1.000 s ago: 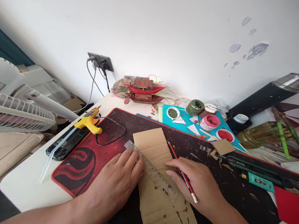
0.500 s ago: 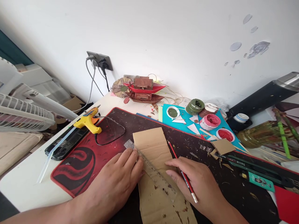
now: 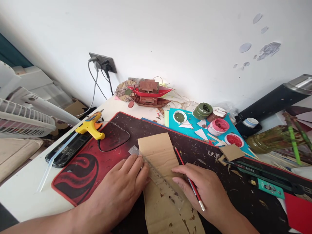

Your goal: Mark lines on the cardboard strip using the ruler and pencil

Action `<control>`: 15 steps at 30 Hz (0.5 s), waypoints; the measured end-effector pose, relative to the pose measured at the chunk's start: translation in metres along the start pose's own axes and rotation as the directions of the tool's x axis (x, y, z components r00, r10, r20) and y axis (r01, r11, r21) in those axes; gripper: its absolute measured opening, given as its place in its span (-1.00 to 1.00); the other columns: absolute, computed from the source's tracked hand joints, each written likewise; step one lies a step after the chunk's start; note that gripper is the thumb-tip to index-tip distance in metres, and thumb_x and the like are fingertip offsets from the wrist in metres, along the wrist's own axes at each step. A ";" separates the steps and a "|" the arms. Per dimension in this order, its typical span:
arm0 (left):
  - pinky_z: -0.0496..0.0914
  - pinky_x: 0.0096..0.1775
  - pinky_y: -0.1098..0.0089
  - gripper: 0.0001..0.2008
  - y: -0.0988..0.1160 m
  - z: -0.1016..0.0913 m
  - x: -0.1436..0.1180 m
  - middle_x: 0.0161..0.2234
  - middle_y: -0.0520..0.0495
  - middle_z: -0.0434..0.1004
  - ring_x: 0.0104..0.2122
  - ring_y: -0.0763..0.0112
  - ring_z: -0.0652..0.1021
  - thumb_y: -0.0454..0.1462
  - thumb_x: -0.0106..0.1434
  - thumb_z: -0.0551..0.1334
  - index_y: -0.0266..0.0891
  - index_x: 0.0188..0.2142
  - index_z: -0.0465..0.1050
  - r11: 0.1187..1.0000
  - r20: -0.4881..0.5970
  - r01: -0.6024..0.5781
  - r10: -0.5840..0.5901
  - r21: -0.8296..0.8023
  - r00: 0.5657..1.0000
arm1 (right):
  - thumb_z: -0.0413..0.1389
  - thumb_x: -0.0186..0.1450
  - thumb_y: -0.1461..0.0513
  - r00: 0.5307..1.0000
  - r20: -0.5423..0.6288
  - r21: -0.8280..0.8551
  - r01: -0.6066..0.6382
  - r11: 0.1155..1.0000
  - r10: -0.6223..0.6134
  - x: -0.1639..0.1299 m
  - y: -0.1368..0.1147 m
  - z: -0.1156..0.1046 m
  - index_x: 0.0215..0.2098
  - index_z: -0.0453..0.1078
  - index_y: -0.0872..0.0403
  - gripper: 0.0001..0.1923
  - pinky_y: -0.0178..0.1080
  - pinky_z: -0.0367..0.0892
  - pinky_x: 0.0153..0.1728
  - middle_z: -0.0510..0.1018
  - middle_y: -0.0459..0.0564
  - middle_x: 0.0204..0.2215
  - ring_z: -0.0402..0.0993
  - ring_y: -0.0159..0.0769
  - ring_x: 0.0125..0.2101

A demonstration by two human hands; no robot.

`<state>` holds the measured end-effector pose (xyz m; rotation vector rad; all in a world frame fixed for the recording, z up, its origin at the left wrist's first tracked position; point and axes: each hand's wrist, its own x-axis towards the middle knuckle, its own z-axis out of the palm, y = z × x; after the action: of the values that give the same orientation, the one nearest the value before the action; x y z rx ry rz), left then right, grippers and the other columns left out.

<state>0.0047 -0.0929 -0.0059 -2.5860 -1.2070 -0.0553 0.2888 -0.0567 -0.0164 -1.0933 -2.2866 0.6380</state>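
White worktop (image 3: 26,191) against a pale wall carries a dark mat (image 3: 192,151), with cardboard (image 3: 159,156) lying flat between the person's hands. Its long axis runs away from the body, the far end leaning slightly left. Left hand (image 3: 126,185), fingers together, presses the ruler (image 3: 163,184), seemingly to stop it slipping; any thumb pinch is hidden. That ruler slants from far left to near right. Right hand (image 3: 207,191) loosely holds a pencil (image 3: 194,189), point away, thumb and forefinger tips apart.

Cardboard (image 3: 158,151): was matt, slightly creased.
Ruler (image 3: 162,184): looked clear, smooth plastic.
Pencil (image 3: 195,192): had glossy paint.
Mat (image 3: 131,128): looked matt cloth.
Flask top (image 3: 301,83): was shiny metal.
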 end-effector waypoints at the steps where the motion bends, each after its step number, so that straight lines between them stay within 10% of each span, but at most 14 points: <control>1: 0.52 0.08 0.09 -0.64 0.000 0.000 0.000 0.07 -0.34 0.64 0.07 -0.02 0.61 -0.38 0.53 0.08 -0.41 0.17 0.54 1.000 -0.003 -0.002 0.002 0.004 1.000 | 0.17 0.60 0.20 1.000 0.000 -0.001 -0.001 1.000 0.001 0.000 0.000 0.000 0.00 0.57 -0.04 -0.88 -0.28 0.44 -0.29 0.73 -0.10 -0.28 0.73 -0.27 -0.32; 15: 0.51 0.16 0.10 -0.63 -0.005 -0.002 0.002 0.11 -0.29 0.69 0.11 0.04 0.65 -0.35 0.61 0.03 -0.35 0.15 0.59 1.000 -0.085 0.015 -0.013 0.022 0.996 | 0.16 0.60 0.18 1.000 0.018 -0.011 -0.014 1.000 0.015 0.001 -0.001 -0.002 -0.01 0.58 -0.02 -0.86 -0.25 0.44 -0.30 0.73 -0.07 -0.29 0.73 -0.23 -0.32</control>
<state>0.0027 -0.0889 -0.0020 -2.5288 -1.1885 -0.1527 0.2886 -0.0565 -0.0142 -1.1144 -2.3019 0.6446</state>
